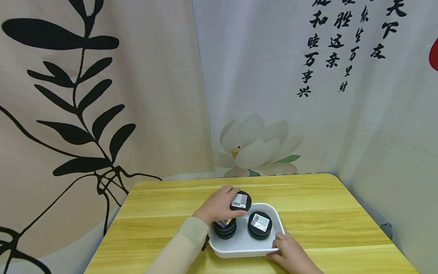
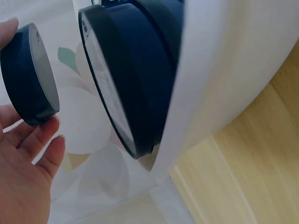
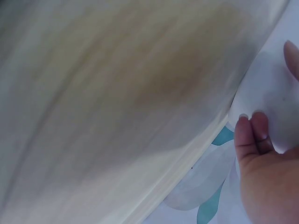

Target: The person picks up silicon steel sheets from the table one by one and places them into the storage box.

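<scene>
My left hand (image 1: 219,204) holds a flat, round black container (image 1: 241,201) with a barcode label on its face, above the back of a white plastic bin (image 1: 244,254). In the left wrist view, my fingers and thumb pinch that container (image 2: 21,77) by its edge. Below the hand, inside the bin, stands a stack of similar black containers (image 1: 225,232), partly hidden by the hand. A second stack (image 1: 259,226), topped by a white label, sits to its right. My right hand (image 1: 295,254) grips the bin's front right corner, fingers over the rim.
The bin stands on a yellow wood-grain table (image 1: 164,213) with rounded corners. Behind it hangs a pale curtain (image 1: 161,95) printed with black leaves, a lotus and writing. A small dark object (image 1: 205,243) shows beside the bin, by the left sleeve.
</scene>
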